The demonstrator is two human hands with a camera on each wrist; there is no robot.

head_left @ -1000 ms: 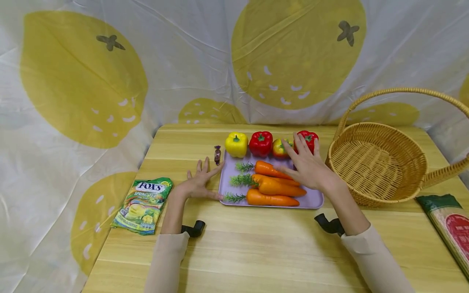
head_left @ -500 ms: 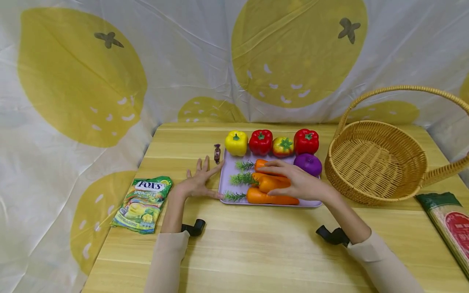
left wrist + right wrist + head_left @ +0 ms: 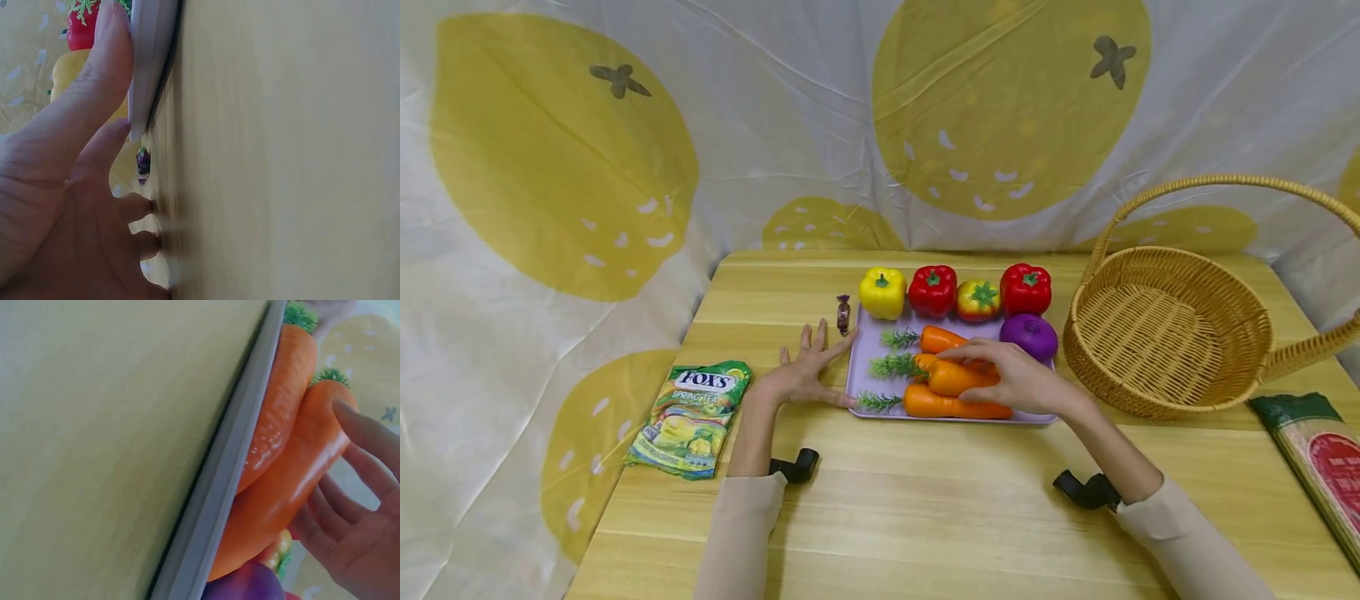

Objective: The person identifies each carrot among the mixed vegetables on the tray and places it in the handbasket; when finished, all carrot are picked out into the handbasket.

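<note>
On a lavender tray (image 3: 867,337) lie several orange carrots with green tops. My right hand (image 3: 1026,382) reaches over them from the right and grips a middle carrot (image 3: 953,377), thumb on the near side and fingers on the far side. In the right wrist view the thumb (image 3: 369,430) presses that carrot (image 3: 300,465); another carrot (image 3: 282,394) lies beside it by the tray rim. My left hand (image 3: 801,377) has its fingers spread, with thumb and forefinger touching the tray's left edge. The left wrist view shows its thumb (image 3: 100,75) along the rim.
Along the tray's back sit a yellow pepper (image 3: 882,293), two red peppers (image 3: 932,292), a yellow-red tomato-like fruit (image 3: 977,301) and a purple onion (image 3: 1030,336). A wicker basket (image 3: 1165,400) stands right, a noodle pack (image 3: 1311,454) beyond it. A wrapped candy (image 3: 843,315) and Fox's bag (image 3: 688,421) lie left.
My right hand has come down and left from above the far right peppers onto the carrots, uncovering the onion, and its fingers have closed round a middle carrot. The left hand stays put.
</note>
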